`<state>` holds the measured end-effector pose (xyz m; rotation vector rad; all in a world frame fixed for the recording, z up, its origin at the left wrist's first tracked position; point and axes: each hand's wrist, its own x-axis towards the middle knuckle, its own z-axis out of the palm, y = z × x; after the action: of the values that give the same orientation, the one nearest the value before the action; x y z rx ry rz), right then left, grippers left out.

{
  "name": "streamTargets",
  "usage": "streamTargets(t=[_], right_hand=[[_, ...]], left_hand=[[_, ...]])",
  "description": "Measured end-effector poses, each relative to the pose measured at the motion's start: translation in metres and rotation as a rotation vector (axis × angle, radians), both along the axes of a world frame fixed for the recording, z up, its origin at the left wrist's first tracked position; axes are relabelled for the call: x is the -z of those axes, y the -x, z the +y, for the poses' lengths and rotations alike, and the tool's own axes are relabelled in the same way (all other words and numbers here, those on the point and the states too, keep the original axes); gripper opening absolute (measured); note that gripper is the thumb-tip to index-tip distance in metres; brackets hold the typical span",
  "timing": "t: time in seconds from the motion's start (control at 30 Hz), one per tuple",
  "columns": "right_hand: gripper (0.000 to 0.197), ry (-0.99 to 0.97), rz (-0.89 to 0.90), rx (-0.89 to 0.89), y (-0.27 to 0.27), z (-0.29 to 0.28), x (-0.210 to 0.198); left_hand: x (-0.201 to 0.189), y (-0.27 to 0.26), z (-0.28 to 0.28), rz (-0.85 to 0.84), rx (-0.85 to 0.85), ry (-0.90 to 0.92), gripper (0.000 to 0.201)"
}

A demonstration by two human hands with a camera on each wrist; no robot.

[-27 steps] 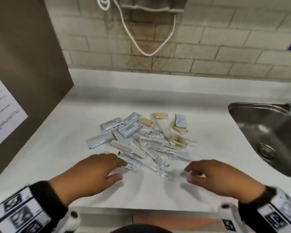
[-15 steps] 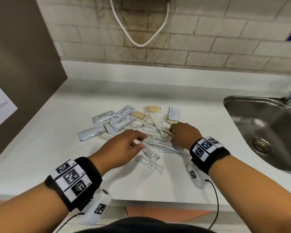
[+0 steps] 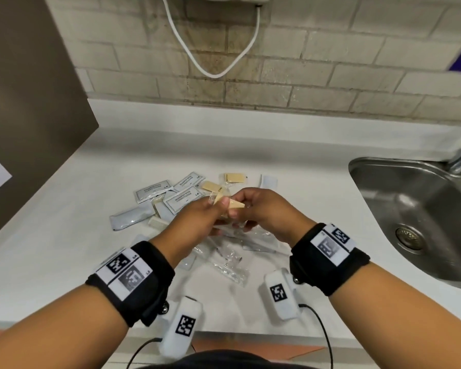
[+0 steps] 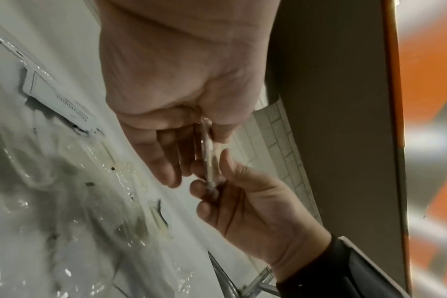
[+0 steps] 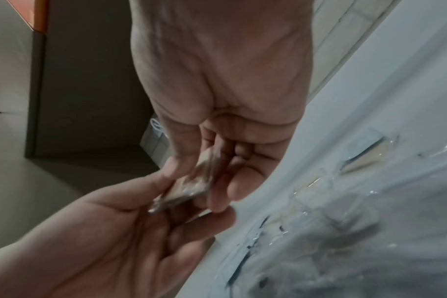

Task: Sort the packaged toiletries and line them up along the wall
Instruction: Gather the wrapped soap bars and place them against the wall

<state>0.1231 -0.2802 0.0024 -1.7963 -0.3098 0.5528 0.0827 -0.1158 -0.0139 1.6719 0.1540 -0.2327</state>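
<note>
1. White laminate counter (image 3: pixel 64 235), running far to a brick wall (image 3: pixel 277 83). The strip along the foot of that wall lies bare, so by my reckoning no row has been started; it is where the sorted lines should go.
2. Steel sink (image 3: pixel 410 209) at the right. I judge the heap was kept left of its rim so no packet slides in.
3. Heap of packaged toiletries mid-counter, unsorted and overlapping. Grey shampoo sachets (image 3: pixel 152 191) fan to the far left, a plain grey pouch (image 3: pixel 131 218) lies left of them, a pale comb (image 3: pixel 157 223) beside it, and clear-wrapped long items (image 3: pixel 229 265) sit nearest me. One tan soap packet (image 3: pixel 234 177) lies at the far edge.
4. My left hand (image 3: pixel 200 217) and right hand (image 3: pixel 266 211) meet above the heap, lifted clear of the counter.
5. Between them are tan soap packets in clear wrap (image 3: pixel 230 205). My left thumb and fingers pinch one end, my right thumb and fingers pinch the other; both hands are clasped on them. The wrist views show them edge-on (image 4: pixel 208 159), seemingly more than one, stacked flat (image 5: pixel 189 185).
6. Judgement: I am gathering the soaps into one stack, squaring the edges, so one kind travels to the wall together.
</note>
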Motion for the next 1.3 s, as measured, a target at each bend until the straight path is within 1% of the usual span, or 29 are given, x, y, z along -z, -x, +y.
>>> streamTargets(t=[0.07,0.1,0.13,0.2,0.23,0.27,0.3,0.33,0.4,0.43,0.53,0.6,0.67,0.73,0.77,0.8,0.83,0.87,0.9,0.93,0.97,1.0,1.07,1.1,1.13,1.17,1.23,1.27,1.3], right_hand=[[0.012,0.07,0.012,0.026,-0.012,-0.002,0.004],[0.019,0.171,-0.015,0.072,-0.025,-0.007,0.009],[0.026,0.338,-0.069,0.121,-0.038,-0.012,0.012],[0.033,0.805,-0.196,0.144,-0.063,-0.026,0.019],[0.033,0.987,-0.23,0.125,-0.072,-0.032,0.024],[0.033,1.097,-0.222,0.119,-0.077,-0.036,0.029],[0.038,1.137,-0.197,0.146,-0.082,-0.039,0.034],[0.046,1.14,-0.163,0.178,-0.085,-0.04,0.039],[0.066,1.161,-0.155,0.221,-0.092,-0.036,0.044],[0.068,1.183,-0.165,0.217,-0.098,-0.032,0.048],[0.058,1.196,-0.204,0.217,-0.107,-0.024,0.054],[0.052,1.173,-0.169,0.203,-0.107,-0.022,0.056],[0.048,1.156,-0.122,0.139,-0.109,-0.022,0.056],[0.045,1.182,-0.127,0.092,-0.106,-0.022,0.047],[0.04,1.161,-0.168,0.106,-0.103,-0.02,0.039],[0.032,1.082,-0.194,0.153,-0.1,-0.018,0.03],[0.022,0.907,-0.18,0.228,-0.095,-0.017,0.023],[0.013,0.644,-0.133,0.299,-0.089,-0.011,0.016],[0.009,0.361,-0.054,0.339,-0.079,-0.002,0.007],[0.011,0.113,0.031,0.339,-0.068,0.007,-0.002],[0.014,-0.042,0.092,0.303,-0.06,0.018,-0.007],[0.015,-0.099,0.114,0.257,-0.054,0.031,-0.008],[0.015,-0.047,0.077,0.192,-0.042,0.057,-0.007],[0.013,0.01,0.05,0.17,-0.039,0.068,-0.004],[0.012,0.071,0.025,0.143,-0.037,0.075,0.0],[0.011,0.129,0.007,0.111,-0.038,0.079,0.004],[0.015,0.243,-0.047,0.085,-0.048,0.083,0.01],[0.017,0.324,-0.112,0.099,-0.059,0.081,0.012],[0.016,0.437,-0.206,0.116,-0.074,0.077,0.014]], left_hand=[[0.0,-0.005,0.005,0.016,-0.017,0.059,0.031],[0.0,-0.007,0.01,0.016,-0.026,0.046,0.027],[0.001,-0.009,0.016,0.013,-0.032,0.017,0.025],[0.004,-0.013,0.03,0.016,-0.033,-0.027,0.026],[0.005,-0.014,0.036,0.03,-0.04,-0.021,0.026],[0.007,-0.016,0.042,0.047,-0.05,0.001,0.027],[0.007,-0.016,0.046,0.055,-0.054,0.02,0.025],[0.007,-0.017,0.048,0.055,-0.051,0.026,0.022],[0.007,-0.02,0.051,0.044,-0.04,0.008,0.018],[0.006,-0.021,0.053,0.039,-0.042,0.0,0.017],[0.004,-0.025,0.057,0.031,-0.045,0.013,0.014],[0.003,-0.027,0.06,0.042,-0.04,0.067,0.012],[0.003,-0.031,0.062,0.065,-0.05,0.132,0.012],[0.004,-0.034,0.063,0.089,-0.086,0.186,0.013],[0.005,-0.035,0.066,0.095,-0.111,0.202,0.015],[0.006,-0.036,0.067,0.103,-0.131,0.213,0.02],[0.008,-0.037,0.068,0.11,-0.144,0.22,0.028],[0.01,-0.038,0.07,0.118,-0.15,0.23,0.034],[0.011,-0.038,0.072,0.124,-0.146,0.241,0.037],[0.011,-0.038,0.07,0.13,-0.131,0.255,0.036],[0.01,-0.039,0.07,0.134,-0.118,0.267,0.033],[0.009,-0.039,0.07,0.135,-0.102,0.272,0.032],[0.009,-0.038,0.071,0.122,-0.055,0.266,0.042],[0.01,-0.038,0.072,0.107,-0.026,0.242,0.047],[0.01,-0.037,0.073,0.088,-0.004,0.202,0.048],[0.011,-0.035,0.075,0.074,0.004,0.161,0.043],[0.015,-0.034,0.083,0.075,-0.034,0.15,0.023],[0.016,-0.033,0.088,0.083,-0.062,0.163,0.017],[0.018,-0.032,0.094,0.089,-0.086,0.172,0.015]])
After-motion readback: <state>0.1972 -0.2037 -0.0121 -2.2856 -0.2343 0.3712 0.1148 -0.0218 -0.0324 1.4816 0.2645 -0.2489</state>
